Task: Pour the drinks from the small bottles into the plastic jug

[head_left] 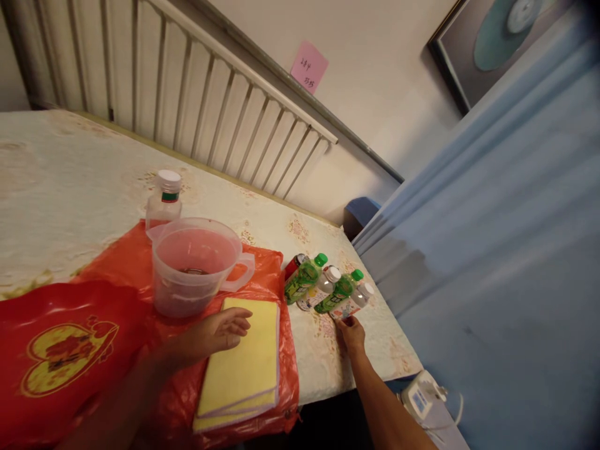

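The person's left hand [213, 334] lies flat, grip open and fingers loosely spread, on the near-left corner of a folded yellow cloth [246, 369]. The cloth rests on a crinkled red plastic bag [117, 300] that covers the near-left part of the bench [60, 181], whose top is draped with a pale patterned covering. Just beyond that hand, on the bag, stands a clear plastic jug [194, 265] with its handle pointing right; something small and dark sits at its bottom. Behind the jug, on its far-left side, stands a clear bottle [164, 200] with a white cap and a green band at the neck.

The right hand [351, 334] reaches to the near-right edge of the bench, where a row of small bottles lies on its side. Its fingertips touch the base of the rightmost one, a clear bottle with a white cap [357, 300]; whether the grip has closed on it cannot be told, since the fingers are seen only from behind. Left of it in the row lie a green bottle [340, 292], another white-capped bottle [321, 287], a second green bottle [304, 278] and a red can [293, 265], each touching or just beside its neighbour.

A white radiator [187, 94] runs along the far wall, with a pink note [308, 67] stuck above it. A blue curtain [492, 250] fills the right side.
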A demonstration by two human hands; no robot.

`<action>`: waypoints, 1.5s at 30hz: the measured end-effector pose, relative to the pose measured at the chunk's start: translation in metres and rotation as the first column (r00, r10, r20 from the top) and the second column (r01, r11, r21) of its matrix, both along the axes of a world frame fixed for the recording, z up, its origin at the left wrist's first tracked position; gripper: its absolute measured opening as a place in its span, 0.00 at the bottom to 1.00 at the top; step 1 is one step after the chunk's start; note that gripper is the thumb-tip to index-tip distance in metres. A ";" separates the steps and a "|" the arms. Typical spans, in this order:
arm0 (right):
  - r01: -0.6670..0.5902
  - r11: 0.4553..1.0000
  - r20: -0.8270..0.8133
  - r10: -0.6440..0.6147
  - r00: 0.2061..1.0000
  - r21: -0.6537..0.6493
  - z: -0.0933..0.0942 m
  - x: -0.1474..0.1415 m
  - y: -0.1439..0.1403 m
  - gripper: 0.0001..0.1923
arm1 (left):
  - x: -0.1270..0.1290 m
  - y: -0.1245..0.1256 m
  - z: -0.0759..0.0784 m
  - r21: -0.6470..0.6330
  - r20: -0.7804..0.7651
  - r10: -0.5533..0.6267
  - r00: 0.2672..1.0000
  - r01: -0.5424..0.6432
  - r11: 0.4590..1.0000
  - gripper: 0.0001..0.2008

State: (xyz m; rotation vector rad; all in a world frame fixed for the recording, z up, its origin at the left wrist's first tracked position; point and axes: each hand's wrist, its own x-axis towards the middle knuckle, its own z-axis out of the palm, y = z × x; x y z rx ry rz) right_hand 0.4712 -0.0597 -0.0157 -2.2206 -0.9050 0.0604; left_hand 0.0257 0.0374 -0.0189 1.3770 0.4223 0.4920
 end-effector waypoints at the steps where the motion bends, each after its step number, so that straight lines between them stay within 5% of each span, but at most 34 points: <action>1: 0.003 1.000 0.000 -0.003 1.000 0.001 -0.001 0.000 0.001 0.13 | 0.000 0.000 0.000 -0.006 -0.009 0.010 1.000 -0.010 1.000 0.31; 9: 0.057 0.996 -0.041 -0.055 0.998 0.064 0.006 -0.009 -0.007 0.18 | -0.001 -0.003 0.004 -0.054 -0.002 0.023 1.000 -0.023 0.998 0.33; 13: 0.123 0.982 -0.063 -0.115 0.991 0.145 0.008 -0.038 -0.037 0.29 | -0.003 -0.008 0.004 -0.057 0.050 0.061 0.997 -0.058 0.997 0.33; 16: 0.033 0.973 -0.161 0.004 0.987 0.228 0.019 -0.072 -0.051 0.33 | -0.005 -0.013 0.006 -0.066 0.084 0.096 0.992 -0.091 0.994 0.33; 19: -0.148 0.936 -0.158 0.207 0.966 0.318 0.058 -0.113 -0.039 0.30 | -0.006 -0.020 0.009 -0.068 0.088 0.126 0.988 -0.120 0.990 0.31; 22: -0.275 0.870 -0.057 0.325 0.944 0.409 0.118 -0.157 0.000 0.27 | -0.007 -0.025 0.012 -0.112 0.101 0.168 0.981 -0.157 0.981 0.29; 25: -0.541 0.736 0.081 0.561 0.824 0.406 0.178 -0.205 0.054 0.20 | -0.009 -0.028 0.015 -0.125 0.111 0.195 0.975 -0.181 0.976 0.27; 29: -0.855 0.457 0.219 0.833 0.508 0.245 0.229 -0.278 0.137 0.12 | -0.012 -0.030 0.017 -0.144 0.106 0.212 0.972 -0.196 0.970 0.27; 33: -0.971 0.237 0.351 0.911 0.218 -0.011 0.246 -0.353 0.211 0.11 | -0.009 -0.031 0.012 -0.161 0.089 0.235 0.968 -0.219 0.962 0.28; 39: -0.850 0.222 0.480 0.876 -0.041 -0.478 0.241 -0.428 0.268 0.31 | -0.005 -0.026 -0.003 -0.136 0.062 0.218 0.974 -0.208 0.969 0.29; 45: -0.748 0.231 0.417 0.907 -0.066 -0.622 0.221 -0.449 0.290 0.26 | -0.006 -0.023 -0.012 -0.063 0.057 0.200 0.978 -0.196 0.978 0.29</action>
